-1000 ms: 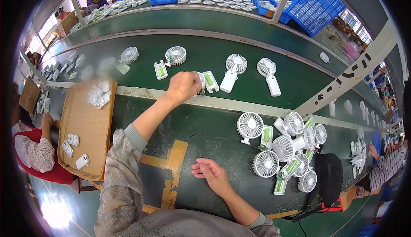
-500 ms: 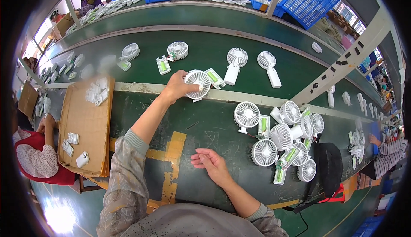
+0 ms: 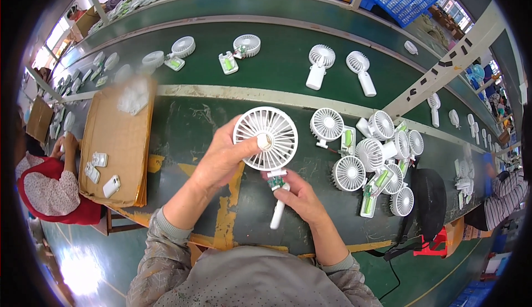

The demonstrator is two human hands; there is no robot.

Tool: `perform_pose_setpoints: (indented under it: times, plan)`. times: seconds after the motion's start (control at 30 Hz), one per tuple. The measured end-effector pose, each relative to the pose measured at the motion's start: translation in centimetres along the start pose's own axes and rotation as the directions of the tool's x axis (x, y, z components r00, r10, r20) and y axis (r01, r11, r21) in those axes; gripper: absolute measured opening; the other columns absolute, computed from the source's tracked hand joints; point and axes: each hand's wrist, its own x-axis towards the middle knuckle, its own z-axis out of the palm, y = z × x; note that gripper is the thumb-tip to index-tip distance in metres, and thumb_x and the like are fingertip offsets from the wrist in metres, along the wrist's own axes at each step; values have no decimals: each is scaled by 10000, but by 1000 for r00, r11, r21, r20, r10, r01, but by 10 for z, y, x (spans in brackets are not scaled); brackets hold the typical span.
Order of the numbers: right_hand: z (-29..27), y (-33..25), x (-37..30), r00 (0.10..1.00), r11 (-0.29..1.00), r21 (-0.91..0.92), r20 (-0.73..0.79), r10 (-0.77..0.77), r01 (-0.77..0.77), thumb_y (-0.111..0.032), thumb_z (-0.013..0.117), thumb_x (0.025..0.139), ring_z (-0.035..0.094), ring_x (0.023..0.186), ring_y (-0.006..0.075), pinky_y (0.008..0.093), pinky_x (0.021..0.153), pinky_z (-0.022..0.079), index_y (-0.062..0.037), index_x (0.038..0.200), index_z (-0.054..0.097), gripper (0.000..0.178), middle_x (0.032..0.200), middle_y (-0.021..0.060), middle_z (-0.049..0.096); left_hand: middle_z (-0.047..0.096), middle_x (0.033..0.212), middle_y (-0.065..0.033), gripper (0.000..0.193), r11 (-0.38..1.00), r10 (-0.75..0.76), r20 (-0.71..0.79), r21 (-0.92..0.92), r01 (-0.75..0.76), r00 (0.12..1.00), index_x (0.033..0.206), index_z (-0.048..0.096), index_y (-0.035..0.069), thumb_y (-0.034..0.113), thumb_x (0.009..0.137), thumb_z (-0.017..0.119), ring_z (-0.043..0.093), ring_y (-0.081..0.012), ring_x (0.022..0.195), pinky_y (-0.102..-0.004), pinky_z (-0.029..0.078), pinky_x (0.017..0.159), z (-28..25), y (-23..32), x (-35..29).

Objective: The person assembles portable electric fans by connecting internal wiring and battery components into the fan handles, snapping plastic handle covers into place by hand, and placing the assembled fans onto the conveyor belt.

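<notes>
At the middle of the frame, your left hand has its grip closed on a white fan head, thumb across its face. Just below, your right hand pinches the white handle in a narrow grip, beside a green circuit board. Right of centre, a cluster of fans crowds the counter.

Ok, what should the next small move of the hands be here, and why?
Probably turn the handle face-up with the right hand while the left hand steadies the fan head: the handle looks edge-on, and the green circuit board is exposed below the fan head.
</notes>
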Motion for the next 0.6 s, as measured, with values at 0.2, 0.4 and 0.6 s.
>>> perform_pose_setpoints:
  times: [0.2,0.4,0.6]
  plan:
    - [22,19,-14,970,873,434,189,154,-223,-215,576,859,530,998,164,295,863,427,-33,1295,390,509,1186,99,515,599,1005,-80,368,967,-133,-128,-233,101,983,1117,499,-17,166,822,622,591,-121,893,-266,491,783,-5,-29,-16]
    - [37,31,-29,957,725,624,188,222,-291,-259,602,836,523,993,152,294,882,419,-21,1276,399,540,1168,97,519,590,1037,-94,329,954,-145,-215,-291,78,966,1120,496,-15,142,844,582,598,-148,917,-283,503,811,-13,-36,-27]
    - [36,21,-33,985,979,109,-16,173,-170,-120,596,840,569,882,116,264,808,455,-23,1172,502,358,1002,64,607,586,1052,-95,333,956,-128,-192,-285,70,973,1129,492,-19,142,848,574,592,-142,925,-279,499,804,-13,-34,-33]
